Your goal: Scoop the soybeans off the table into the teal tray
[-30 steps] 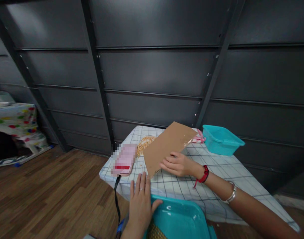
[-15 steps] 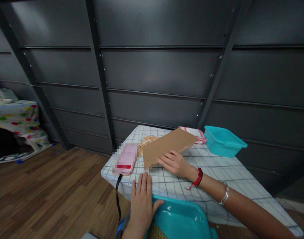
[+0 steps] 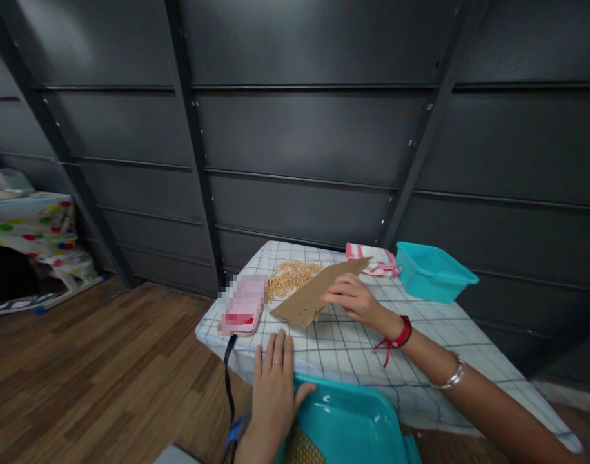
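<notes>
My right hand (image 3: 353,298) grips a flat piece of cardboard (image 3: 318,287) by its near edge, with the sheet tilted over the table. Beyond and left of the cardboard lies a spread of small yellow beans or kernels (image 3: 292,278), too small to name surely. My left hand (image 3: 274,390) rests with fingers stretched out on the left rim of a teal plastic basin (image 3: 353,412) at the table's front edge. Some brown, grainy stuff or woven matter (image 3: 302,449) shows in the basin's lower left, partly hidden by that hand.
A pink phone (image 3: 246,303), partly blurred out, lies at the left of the checked tablecloth (image 3: 420,335). A pink-striped cloth (image 3: 374,259) and a turquoise box (image 3: 434,274) stand at the back right. Behind rises a dark panelled wall (image 3: 299,135). A black strap (image 3: 229,380) hangs down.
My right hand has moved slightly right and up, and the cardboard has tipped flatter to my view, uncovering more yellow pieces and the striped cloth. My left hand has stayed on the basin.
</notes>
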